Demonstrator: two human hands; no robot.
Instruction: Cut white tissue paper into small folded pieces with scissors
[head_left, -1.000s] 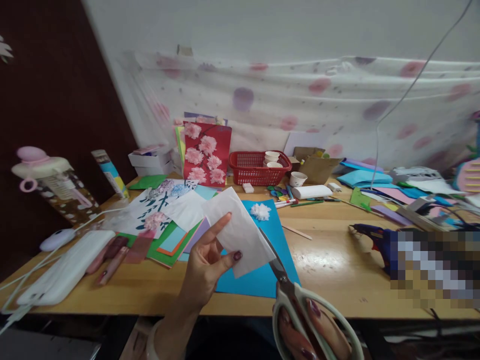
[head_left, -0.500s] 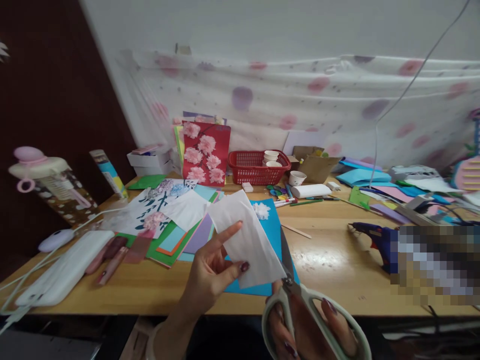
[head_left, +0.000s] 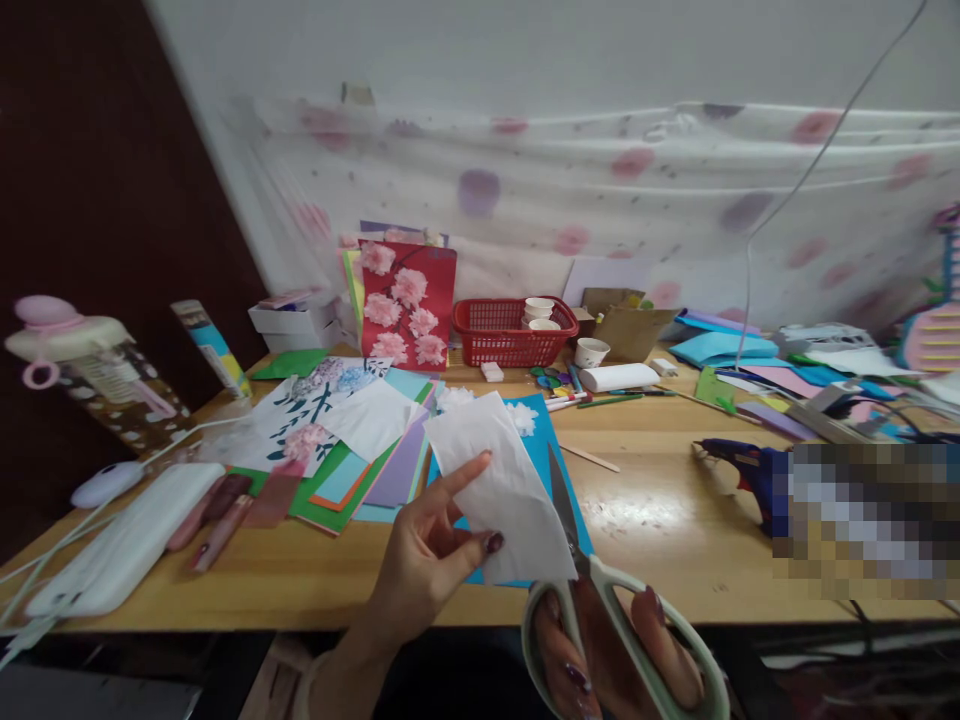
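Paper (head_left: pixel 506 490) pinched in the left hand (head_left: pixel 431 550) now uncovers another white flower (head_left: pixel 454 399), while the right hand (head_left: pixel 609 640) grips scissors (head_left: pixel 564 495).

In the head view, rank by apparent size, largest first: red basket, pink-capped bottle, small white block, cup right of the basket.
1. pink-capped bottle, perhaps enlarged by nearness
2. red basket
3. cup
4. small white block

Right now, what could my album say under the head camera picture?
The left hand holds white paper beside scissors in the right hand, over blue paper.
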